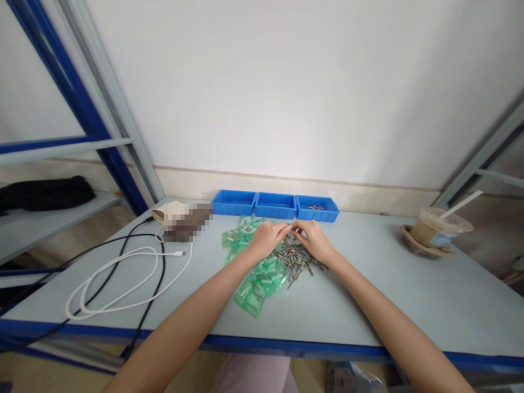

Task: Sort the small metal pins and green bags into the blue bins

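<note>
My left hand (267, 238) and my right hand (313, 238) meet above the table, fingertips pinched together at one spot. Whatever lies between the fingertips is too small and covered to name. Under and beside my left hand spread green plastic bags (256, 292) with small pale and metal pieces inside. Beneath my right hand is a loose heap of thin metal pins (298, 262), silver and brass-coloured, partly hidden by the hand. Just beyond my hands stands a row of blue bins; the right bin (331, 214) holds some metal pieces.
The left bin (233, 208) and middle bin (275, 212) stand against the wall. A white cable (118, 252) and black cables (162, 273) lie at left, near a blurred-out object (184, 222). A lidded drink cup (434, 228) with a straw sits at right.
</note>
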Demonstrator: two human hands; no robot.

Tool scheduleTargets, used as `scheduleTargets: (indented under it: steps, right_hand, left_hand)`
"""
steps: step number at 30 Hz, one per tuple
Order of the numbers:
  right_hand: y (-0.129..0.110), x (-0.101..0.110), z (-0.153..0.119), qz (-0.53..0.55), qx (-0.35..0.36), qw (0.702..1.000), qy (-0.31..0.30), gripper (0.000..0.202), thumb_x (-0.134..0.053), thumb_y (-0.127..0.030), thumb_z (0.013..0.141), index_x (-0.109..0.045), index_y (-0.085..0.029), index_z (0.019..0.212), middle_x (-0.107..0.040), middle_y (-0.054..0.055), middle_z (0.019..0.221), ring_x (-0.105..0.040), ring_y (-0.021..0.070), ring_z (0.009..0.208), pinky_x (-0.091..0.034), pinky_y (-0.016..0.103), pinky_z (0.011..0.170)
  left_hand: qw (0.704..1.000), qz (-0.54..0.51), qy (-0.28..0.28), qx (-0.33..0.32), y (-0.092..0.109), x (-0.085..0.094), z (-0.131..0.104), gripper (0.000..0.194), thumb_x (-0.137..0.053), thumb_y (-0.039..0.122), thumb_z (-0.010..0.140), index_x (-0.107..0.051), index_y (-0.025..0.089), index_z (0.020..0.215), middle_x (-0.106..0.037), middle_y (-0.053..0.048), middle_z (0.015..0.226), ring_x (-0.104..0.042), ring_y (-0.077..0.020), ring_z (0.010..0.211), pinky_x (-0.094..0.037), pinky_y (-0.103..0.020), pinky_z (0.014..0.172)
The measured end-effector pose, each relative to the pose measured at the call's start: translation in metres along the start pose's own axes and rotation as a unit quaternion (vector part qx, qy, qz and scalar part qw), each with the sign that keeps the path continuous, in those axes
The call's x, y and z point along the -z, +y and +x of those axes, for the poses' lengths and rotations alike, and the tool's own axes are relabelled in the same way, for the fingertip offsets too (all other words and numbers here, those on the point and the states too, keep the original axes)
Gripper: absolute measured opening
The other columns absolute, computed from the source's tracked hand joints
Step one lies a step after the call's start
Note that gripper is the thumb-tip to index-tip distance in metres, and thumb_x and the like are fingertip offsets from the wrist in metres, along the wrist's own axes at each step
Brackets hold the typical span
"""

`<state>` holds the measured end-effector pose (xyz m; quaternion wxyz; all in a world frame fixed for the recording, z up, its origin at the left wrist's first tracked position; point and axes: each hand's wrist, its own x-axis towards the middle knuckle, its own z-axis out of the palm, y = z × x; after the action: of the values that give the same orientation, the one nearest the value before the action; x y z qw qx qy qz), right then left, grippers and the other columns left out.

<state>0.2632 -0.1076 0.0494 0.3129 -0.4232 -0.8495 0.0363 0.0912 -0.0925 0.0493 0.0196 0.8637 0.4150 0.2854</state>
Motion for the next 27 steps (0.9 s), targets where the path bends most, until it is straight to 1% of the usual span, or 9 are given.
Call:
scheduleTargets:
  steps: [4,7,10,12,14,16,20,22,27]
  right_hand:
    - [0.009,0.005,0.007,-0.051,-0.018,0.998,0.018,0.016,-0.046,-0.027,0.088,-0.060,-0.021,0.093,-0.068,0.002,0.087,-0.060,0.0156,0.077,-0.031,0.029,0.075]
    - [0.031,0.015,0.019,-0.121,-0.058,0.990,0.043,0.020,-0.044,-0.029,0.089,-0.062,-0.020,0.092,-0.067,0.004,0.089,-0.059,0.0171,0.078,-0.030,0.030,0.073]
    - [0.052,0.024,0.028,-0.215,-0.101,0.969,0.063,0.022,-0.044,-0.028,0.088,-0.064,-0.018,0.091,-0.064,0.009,0.096,-0.055,0.0222,0.087,-0.030,0.033,0.073]
    - [0.056,0.027,0.029,-0.253,-0.116,0.956,0.097,0.023,-0.045,-0.028,0.087,-0.063,-0.019,0.098,-0.059,0.012,0.107,-0.050,0.0254,0.095,-0.030,0.036,0.076]
    - [0.052,0.026,0.024,-0.252,-0.109,0.955,0.117,0.024,-0.045,-0.027,0.087,-0.061,-0.021,0.104,-0.055,0.012,0.111,-0.047,0.0255,0.097,-0.030,0.037,0.077]
    - [0.043,0.022,0.015,-0.224,-0.074,0.969,0.074,0.022,-0.046,-0.026,0.086,-0.062,-0.024,0.102,-0.057,0.009,0.106,-0.047,0.0239,0.095,-0.030,0.036,0.077]
    - [0.032,0.013,-0.003,-0.154,-0.036,0.985,-0.075,0.015,-0.055,-0.027,0.081,-0.064,-0.029,0.092,-0.061,0.002,0.101,-0.051,0.0222,0.094,-0.031,0.033,0.074]
    - [0.031,0.009,-0.008,-0.127,-0.056,0.985,-0.099,0.014,-0.056,-0.026,0.080,-0.065,-0.028,0.090,-0.062,0.001,0.099,-0.053,0.0208,0.092,-0.031,0.032,0.074]
    - [0.033,0.007,-0.009,-0.097,-0.102,0.984,-0.111,0.009,-0.056,-0.023,0.078,-0.064,-0.022,0.082,-0.064,0.002,0.088,-0.057,0.0174,0.082,-0.032,0.030,0.073]
  left_hand:
    - [1.000,-0.009,0.020,0.015,-0.003,0.002,0.001,0.042,-0.033,0.032,0.093,-0.058,0.016,0.062,-0.058,0.000,0.055,-0.055,-0.0134,0.056,-0.036,-0.024,0.064]
    - [0.998,-0.020,0.041,0.030,-0.005,0.003,0.001,0.045,-0.029,0.032,0.094,-0.059,0.017,0.064,-0.059,0.000,0.056,-0.055,-0.0132,0.057,-0.035,-0.024,0.065]
    - [0.998,-0.025,0.044,0.036,-0.005,0.005,0.001,0.045,-0.029,0.032,0.094,-0.058,0.016,0.064,-0.059,0.000,0.056,-0.055,-0.0132,0.057,-0.035,-0.024,0.064]
    - [0.998,-0.023,0.041,0.039,-0.005,0.007,0.001,0.044,-0.030,0.032,0.093,-0.058,0.016,0.064,-0.059,0.000,0.056,-0.055,-0.0132,0.057,-0.035,-0.024,0.064]
    - [0.998,-0.021,0.036,0.039,-0.005,0.008,0.001,0.044,-0.030,0.033,0.093,-0.058,0.016,0.065,-0.059,0.000,0.056,-0.055,-0.0131,0.056,-0.035,-0.024,0.064]
    - [0.999,-0.019,0.030,0.035,-0.005,0.008,0.001,0.044,-0.030,0.033,0.093,-0.059,0.016,0.065,-0.059,-0.001,0.056,-0.055,-0.0132,0.056,-0.036,-0.024,0.064]
    - [0.999,-0.006,0.018,0.029,-0.006,0.004,0.001,0.043,-0.030,0.034,0.093,-0.059,0.016,0.067,-0.059,-0.002,0.056,-0.055,-0.0143,0.057,-0.036,-0.024,0.063]
    - [1.000,-0.001,0.012,0.026,-0.007,0.002,0.000,0.043,-0.031,0.034,0.093,-0.060,0.015,0.068,-0.059,-0.002,0.055,-0.055,-0.0148,0.057,-0.037,-0.025,0.064]
    - [1.000,0.010,0.005,0.012,-0.007,-0.001,0.000,0.043,-0.032,0.035,0.092,-0.061,0.015,0.067,-0.059,-0.002,0.055,-0.056,-0.0145,0.056,-0.038,-0.024,0.063]
